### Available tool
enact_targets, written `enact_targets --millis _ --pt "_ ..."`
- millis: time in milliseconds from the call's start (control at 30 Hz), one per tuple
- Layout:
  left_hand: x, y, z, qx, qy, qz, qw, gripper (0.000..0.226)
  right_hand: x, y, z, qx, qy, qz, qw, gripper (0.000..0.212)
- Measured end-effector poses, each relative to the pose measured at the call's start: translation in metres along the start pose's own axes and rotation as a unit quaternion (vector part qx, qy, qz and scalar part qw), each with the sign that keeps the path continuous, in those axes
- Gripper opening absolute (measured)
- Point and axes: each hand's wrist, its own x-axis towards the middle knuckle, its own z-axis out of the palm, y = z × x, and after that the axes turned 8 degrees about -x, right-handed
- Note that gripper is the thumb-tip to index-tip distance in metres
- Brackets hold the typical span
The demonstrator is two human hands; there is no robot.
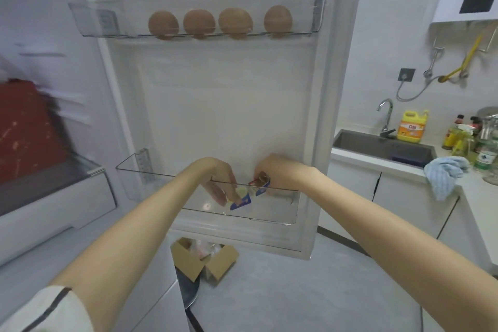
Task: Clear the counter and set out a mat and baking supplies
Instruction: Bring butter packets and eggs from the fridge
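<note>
Down inside the low door shelf: the left hand, fingers bent, pinching a yellow-topped packet at the fingertips. Just to the right, in the same shelf: the right hand, fingers curled round a red-topped packet. Both packets small, blue on the sides, close to each other, in the right half of the shelf.

All of this on the inside of an open white fridge door. Higher up, a top door shelf with brown eggs in a row. To the left, the inside of the fridge, with something red, too blurred to tell what. On the grey floor under the door, an open cardboard box. Far right, a white counter with a sink, a tap, a yellow bottle behind the sink, and a blue cloth hanging over the near edge.

Counted: two hands, two packets, two door shelves, four eggs, one box, one tap, one yellow bottle, one blue cloth.
</note>
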Motion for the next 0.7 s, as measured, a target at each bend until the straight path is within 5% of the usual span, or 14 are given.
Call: enact_targets --millis 167,367,500,700 --pt "-0.022 -0.002 -0.008 -0.146 0.089 0.13 0.977 0.025 -0.028 0.006 -0.026 -0.016 0.08 -0.001 0.997 0.018" --pt "-0.059 0.013 0.008 -0.324 0.162 0.288 0.887 0.018 -0.082 0.013 -0.052 0.08 0.268 -0.017 0.96 0.037" --pt "-0.077 0.035 0.049 -0.402 0.202 0.34 0.826 0.013 -0.122 0.036 -0.045 0.147 0.329 0.017 0.933 0.044" --pt "-0.07 0.079 0.122 -0.413 0.203 0.376 0.804 0.01 -0.174 0.091 -0.012 0.194 0.355 0.046 0.913 0.043"
